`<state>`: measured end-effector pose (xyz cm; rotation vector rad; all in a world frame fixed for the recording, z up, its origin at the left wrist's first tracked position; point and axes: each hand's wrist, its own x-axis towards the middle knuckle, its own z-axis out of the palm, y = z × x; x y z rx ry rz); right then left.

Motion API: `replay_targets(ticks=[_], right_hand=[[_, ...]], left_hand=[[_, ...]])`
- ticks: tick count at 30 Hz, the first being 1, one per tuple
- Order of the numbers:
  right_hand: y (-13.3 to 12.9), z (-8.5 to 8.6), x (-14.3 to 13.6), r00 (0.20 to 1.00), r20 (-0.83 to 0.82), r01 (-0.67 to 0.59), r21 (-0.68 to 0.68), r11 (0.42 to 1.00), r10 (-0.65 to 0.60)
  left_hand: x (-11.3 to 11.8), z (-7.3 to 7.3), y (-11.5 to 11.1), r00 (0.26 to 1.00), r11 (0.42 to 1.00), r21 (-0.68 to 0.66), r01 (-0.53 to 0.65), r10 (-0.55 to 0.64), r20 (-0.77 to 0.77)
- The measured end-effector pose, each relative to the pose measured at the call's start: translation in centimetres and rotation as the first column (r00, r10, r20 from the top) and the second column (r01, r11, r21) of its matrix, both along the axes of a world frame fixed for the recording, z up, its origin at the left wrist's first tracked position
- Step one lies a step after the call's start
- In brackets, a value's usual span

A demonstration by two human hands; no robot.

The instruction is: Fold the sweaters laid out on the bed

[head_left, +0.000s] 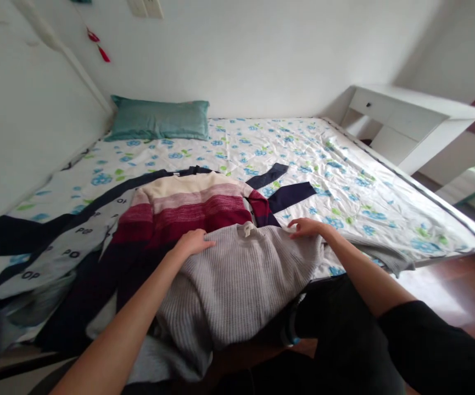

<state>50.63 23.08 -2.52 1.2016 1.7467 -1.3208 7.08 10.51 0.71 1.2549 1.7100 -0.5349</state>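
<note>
The grey ribbed knit sweater (241,280) lies at the near edge of the floral-print bed sheet (344,181), its lower half hanging off the mattress toward the person. Left hand (194,241) lies palm-down on the left shoulder area, fingers loosely curled on the knit; whether it is gripping or only pressing, cannot tell. Right hand (305,226) sits at the right shoulder, fingertips pinching or pressing the fabric edge, not clear which.

Risks: with so much cloth overhanging below both hands, the sweater could slide off the bed if the hands lift. The striped cream, pink and maroon sweater (191,208) lies just beyond the hands, partly under the grey collar, so a tug could drag it too. The right sleeve trails outward past the right hand and may bunch.

Orientation: collar and label point away from the person, hem toward them; the long axis runs near to far, roughly between the two hands.
</note>
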Motion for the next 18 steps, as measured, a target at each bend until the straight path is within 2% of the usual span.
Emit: replay_targets(ticks=[2,5,7,9,10,11,13,16,18], right_hand=[[-0.7,0.7,0.1,0.999,-0.04,-0.031,-0.038,0.999,0.03],[-2.1,1.9,-0.5,0.994,-0.105,-0.041,0.017,0.999,0.042],[-1.8,3.0,-1.2,0.995,-0.1,0.007,0.113,0.994,0.004],[0.3,4.8,-1.7,0.996,-0.054,0.086,0.303,0.949,-0.073],[2.0,6.3,-1.9,0.992,-0.027,0.125,0.427,0.896,-0.126],[4.0,8.1,-2.2,0.984,-0.017,0.159,0.552,0.818,-0.18],[8.7,13.0,-2.8,0.966,-0.07,0.213,0.756,0.619,-0.247],[15.4,22.0,-3.9,0.948,-0.228,0.29,0.906,0.31,-0.22],[18.6,27.9,-4.4,0.933,-0.284,0.316,0.94,0.125,-0.221]], left_hand=[[-0.7,0.3,-0.8,0.999,1.0,-0.026,0.006,-0.005,0.042],[-1.8,1.6,-2.9,0.993,0.991,0.069,-0.113,0.11,0.048],[-2.9,3.4,-3.6,0.974,0.959,0.191,-0.21,0.221,-0.039],[-4.6,6.2,-2.7,0.94,0.91,0.337,-0.242,0.306,-0.151],[-5.6,8.1,-1.7,0.926,0.883,0.407,-0.232,0.329,-0.186],[-6.8,10.3,-0.3,0.918,0.853,0.479,-0.207,0.339,-0.207],[-9.1,15.7,3.2,0.905,0.76,0.636,-0.135,0.356,-0.233],[-12.3,25.0,9.2,0.879,0.538,0.843,0.02,0.392,-0.271],[-14.3,31.2,12.4,0.846,0.395,0.904,0.164,0.415,-0.335]])
